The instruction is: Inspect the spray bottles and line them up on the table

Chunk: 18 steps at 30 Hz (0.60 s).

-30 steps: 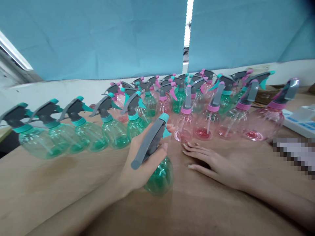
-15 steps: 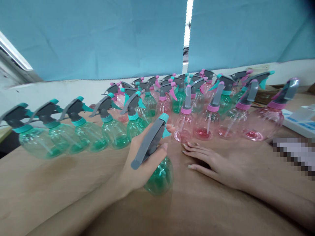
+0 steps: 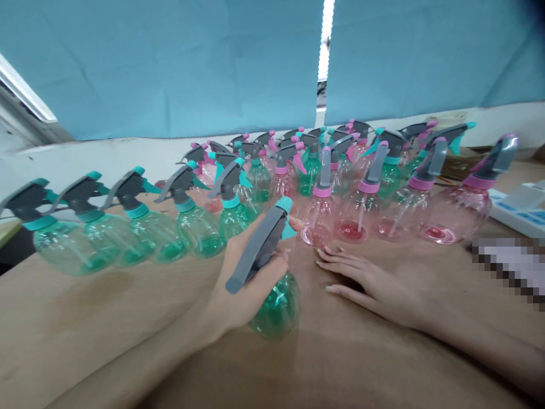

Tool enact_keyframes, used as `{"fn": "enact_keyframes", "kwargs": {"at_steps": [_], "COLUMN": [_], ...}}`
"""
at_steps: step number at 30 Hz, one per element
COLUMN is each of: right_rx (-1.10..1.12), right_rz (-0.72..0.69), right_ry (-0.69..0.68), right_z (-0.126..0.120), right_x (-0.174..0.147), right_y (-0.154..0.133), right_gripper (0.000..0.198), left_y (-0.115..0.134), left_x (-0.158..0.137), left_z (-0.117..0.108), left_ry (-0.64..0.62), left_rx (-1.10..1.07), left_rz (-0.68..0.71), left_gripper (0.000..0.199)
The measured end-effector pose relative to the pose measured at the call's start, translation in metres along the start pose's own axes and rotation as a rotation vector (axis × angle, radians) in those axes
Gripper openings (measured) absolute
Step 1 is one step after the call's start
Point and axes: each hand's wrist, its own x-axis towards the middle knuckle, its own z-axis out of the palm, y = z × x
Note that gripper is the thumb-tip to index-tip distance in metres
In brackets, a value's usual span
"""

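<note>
My left hand (image 3: 242, 284) is wrapped round the neck of a green spray bottle (image 3: 276, 309) with a grey head and a turquoise nozzle and trigger. The bottle is on or just above the table, slightly tilted; its neck is hidden by my fingers. To the right, my right hand (image 3: 361, 278) lies flat on the wooden table (image 3: 323, 363), fingers stretched out and holding nothing. Its fingertips are close to the base of a pink spray bottle (image 3: 315, 230). Another green spray bottle (image 3: 236, 218) stands just behind my left hand.
A row of green spray bottles (image 3: 138, 233) runs along the left, and pink spray bottles (image 3: 389, 221) line the right. More of both colours crowd the back. At the far right are a white and blue box (image 3: 522, 213) and a pixelated object (image 3: 511, 267). A blue cloth (image 3: 191, 68) hangs behind.
Almost nothing differs. The fingers of my left hand have shifted very slightly on the green spray bottle; my right hand stays flat in the same place.
</note>
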Motion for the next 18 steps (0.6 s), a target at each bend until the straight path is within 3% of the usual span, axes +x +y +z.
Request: {"fn": "enact_keyframes", "kwargs": {"at_steps": [12,18], "right_rx": [0.039,-0.014], "right_rz": [-0.031,-0.061], "right_ry": [0.049,0.041], "right_z": [0.002,0.002], "right_x": [-0.001,-0.004], "right_y": [0.002,-0.008], "right_gripper": [0.051,0.048], "left_y": [0.002,0.001], "left_x": [-0.002,-0.002], "left_z": [-0.003,0.000], "left_ry": [-0.002,0.032], "left_rx": [0.055,0.088], "left_rz": [0.036,0.050], "left_gripper": [0.009,0.023]}}
